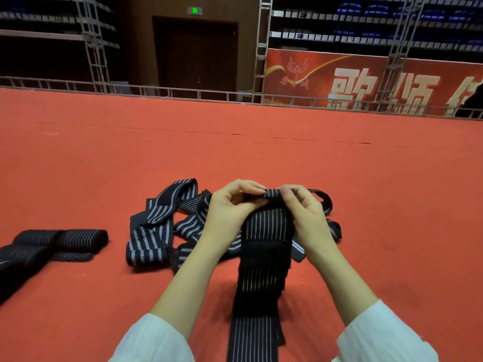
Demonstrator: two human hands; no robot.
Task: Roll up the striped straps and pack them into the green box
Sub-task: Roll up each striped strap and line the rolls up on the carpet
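Note:
A long black strap with thin white stripes [264,257] runs from between my hands down toward me over the red carpet. My left hand [230,207] and my right hand [303,212] both pinch its far end, which is folded over into a small roll. A tangle of loose striped straps [159,231] lies just left of my hands and partly behind them. Several rolled straps [78,240] sit on the carpet at the far left. No green box is in view.
Red carpet [261,158] stretches far ahead and to both sides. A low metal rail [183,94] bounds it at the back, with a red banner [366,82] and a dark door [194,56] beyond.

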